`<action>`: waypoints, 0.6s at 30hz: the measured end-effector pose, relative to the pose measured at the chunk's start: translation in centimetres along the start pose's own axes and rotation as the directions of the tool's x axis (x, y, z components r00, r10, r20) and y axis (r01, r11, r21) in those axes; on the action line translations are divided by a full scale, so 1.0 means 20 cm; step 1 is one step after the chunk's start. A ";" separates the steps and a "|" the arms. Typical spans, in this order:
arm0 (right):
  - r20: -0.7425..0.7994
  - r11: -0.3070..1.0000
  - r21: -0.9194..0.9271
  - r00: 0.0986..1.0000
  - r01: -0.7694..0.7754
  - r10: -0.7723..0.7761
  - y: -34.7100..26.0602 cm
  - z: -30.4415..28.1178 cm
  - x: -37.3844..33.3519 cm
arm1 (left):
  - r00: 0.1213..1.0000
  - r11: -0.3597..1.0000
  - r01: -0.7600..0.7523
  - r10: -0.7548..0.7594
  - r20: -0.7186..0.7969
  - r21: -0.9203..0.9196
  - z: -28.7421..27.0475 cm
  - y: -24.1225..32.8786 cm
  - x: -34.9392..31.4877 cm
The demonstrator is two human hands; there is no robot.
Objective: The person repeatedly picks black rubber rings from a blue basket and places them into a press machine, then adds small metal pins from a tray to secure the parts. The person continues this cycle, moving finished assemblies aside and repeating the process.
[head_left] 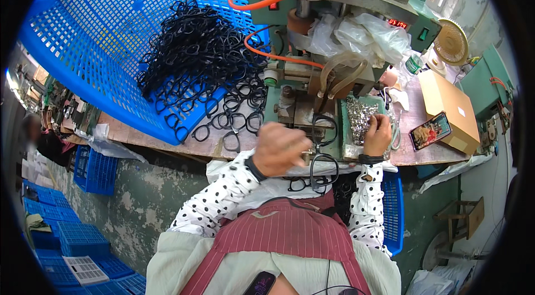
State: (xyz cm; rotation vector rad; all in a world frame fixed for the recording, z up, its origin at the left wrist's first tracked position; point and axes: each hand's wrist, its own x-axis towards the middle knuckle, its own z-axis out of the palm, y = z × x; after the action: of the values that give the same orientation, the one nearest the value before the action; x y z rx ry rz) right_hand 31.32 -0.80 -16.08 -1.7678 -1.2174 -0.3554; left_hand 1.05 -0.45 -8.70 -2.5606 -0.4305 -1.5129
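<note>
A black eyeglass frame stands lengthwise at the front of the green press machine, its upper ring close under the tooling. Just left of it is my left hand, smeared by motion, so its fingers cannot be made out. On the right, my right hand dips its fingertips, pinched together, into a pile of small shiny metal parts in a shallow green tray. Whatever lies between those fingertips is too small to see. More black eyeglass frames rest on white plastic at my lap.
A tipped blue basket spills a heap of black eyeglass frames onto the table at left. Orange hoses cross the machine. To the right are a phone, a cardboard box and a fan. Blue crates cover the floor at left.
</note>
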 end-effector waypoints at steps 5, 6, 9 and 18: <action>-0.086 0.996 0.071 0.995 0.047 -0.041 -0.06 0.00 -0.01 | 0.753 0.631 0.624 -0.644 -0.138 0.461 -0.07 -0.43 -0.34; -0.115 0.994 0.050 0.989 0.102 -0.095 -0.06 0.00 -0.01 | 0.694 0.489 0.604 -0.711 -0.113 0.629 -0.08 -0.51 -0.41; -0.092 0.990 0.014 0.986 0.137 -0.135 -0.05 0.00 -0.01 | 0.391 0.111 0.546 -0.910 -0.136 0.830 -0.10 -0.63 -0.47; -0.032 0.997 0.062 0.998 0.050 -0.048 -0.07 -0.04 0.00 | 0.367 0.053 0.449 -0.921 -0.130 0.892 -0.12 -0.75 -0.49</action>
State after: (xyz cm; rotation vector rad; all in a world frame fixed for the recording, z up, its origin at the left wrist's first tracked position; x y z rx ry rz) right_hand 30.26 -1.25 -14.88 -1.6758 -1.2389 -0.3676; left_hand -10.11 11.44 -16.55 -1.7208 -2.2270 -0.2733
